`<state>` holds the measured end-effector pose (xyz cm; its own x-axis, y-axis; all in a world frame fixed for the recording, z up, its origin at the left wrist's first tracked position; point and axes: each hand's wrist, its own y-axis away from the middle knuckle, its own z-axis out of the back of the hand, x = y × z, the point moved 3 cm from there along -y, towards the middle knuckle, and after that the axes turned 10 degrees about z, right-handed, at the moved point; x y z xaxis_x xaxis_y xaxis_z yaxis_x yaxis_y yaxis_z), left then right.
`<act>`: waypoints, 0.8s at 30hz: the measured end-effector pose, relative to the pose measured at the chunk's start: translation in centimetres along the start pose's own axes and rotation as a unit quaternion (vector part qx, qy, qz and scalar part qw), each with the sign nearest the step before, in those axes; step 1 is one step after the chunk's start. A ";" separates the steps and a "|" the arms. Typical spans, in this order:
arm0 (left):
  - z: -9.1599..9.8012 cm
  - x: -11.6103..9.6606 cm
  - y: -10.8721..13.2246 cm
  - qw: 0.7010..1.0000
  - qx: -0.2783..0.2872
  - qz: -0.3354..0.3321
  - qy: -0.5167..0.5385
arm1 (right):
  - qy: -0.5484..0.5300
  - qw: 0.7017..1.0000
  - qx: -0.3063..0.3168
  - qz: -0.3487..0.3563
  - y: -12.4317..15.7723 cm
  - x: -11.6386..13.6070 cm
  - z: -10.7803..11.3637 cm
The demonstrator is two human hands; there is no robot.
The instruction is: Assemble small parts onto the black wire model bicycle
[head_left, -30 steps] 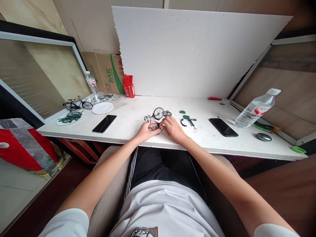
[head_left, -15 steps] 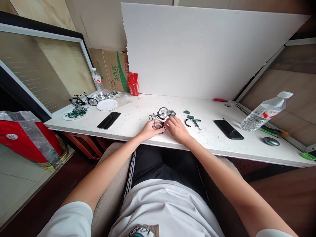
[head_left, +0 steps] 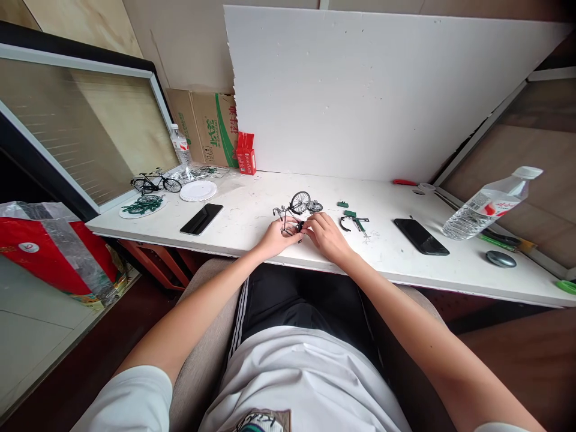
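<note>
A small black model bicycle is held tilted just above the table near its front edge, one spoked wheel pointing up. My left hand is closed around its frame from the left. From the right, the fingertips of my right hand pinch at its lower part; the exact piece between them is hidden. Behind my right hand lies another small spoked wheel, and I cannot tell whether it is attached. Green parts and a dark curved piece rest on the table to the right.
On the left of the white table are a phone, a white plate, a finished model bicycle and a plate of green parts. Another phone, a water bottle and a mouse are on the right.
The model bicycle has turned slightly in my hands, its raised wheel tilting up and to the right. Both hands keep their hold, and the view has shifted a little.
</note>
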<state>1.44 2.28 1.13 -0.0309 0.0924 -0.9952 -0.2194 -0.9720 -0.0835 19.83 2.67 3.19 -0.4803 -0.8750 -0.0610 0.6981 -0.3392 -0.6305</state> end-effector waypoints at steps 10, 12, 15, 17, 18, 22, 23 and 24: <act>-0.3 -0.2 1.0 0.993 -0.058 -0.064 -0.085 | 0.006 1.000 -0.005 -0.003 0.1 0.1 0.1; -0.4 -0.4 1.1 0.992 -0.053 -0.066 -0.093 | -0.005 1.000 -0.010 -0.004 0.1 0.1 0.1; -0.5 -0.5 1.2 0.992 -0.048 -0.063 -0.098 | -0.039 0.999 -0.015 -0.010 0.0 0.2 0.3; -0.5 -0.6 1.2 0.992 -0.048 -0.062 -0.096 | -0.064 0.998 -0.023 -0.018 0.0 0.2 0.4; -0.5 -0.6 1.3 0.992 -0.046 -0.062 -0.095 | -0.076 0.996 -0.029 -0.022 0.0 0.1 0.4; -0.5 -0.7 1.2 0.992 -0.038 -0.061 -0.101 | -0.127 0.990 -0.054 -0.030 0.3 -0.2 0.3; -0.6 -0.6 1.2 0.992 -0.037 -0.060 -0.103 | -0.139 0.988 -0.058 -0.031 0.4 -0.3 0.2; -0.6 -0.6 1.1 0.992 -0.036 -0.058 -0.104 | -0.149 0.986 -0.062 -0.033 0.5 -0.4 0.1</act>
<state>1.76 1.02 1.57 -0.2113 0.2406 -0.9473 -0.1631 -0.9643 -0.2085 20.44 2.84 3.00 -0.3326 -0.9214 0.2012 0.5919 -0.3700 -0.7160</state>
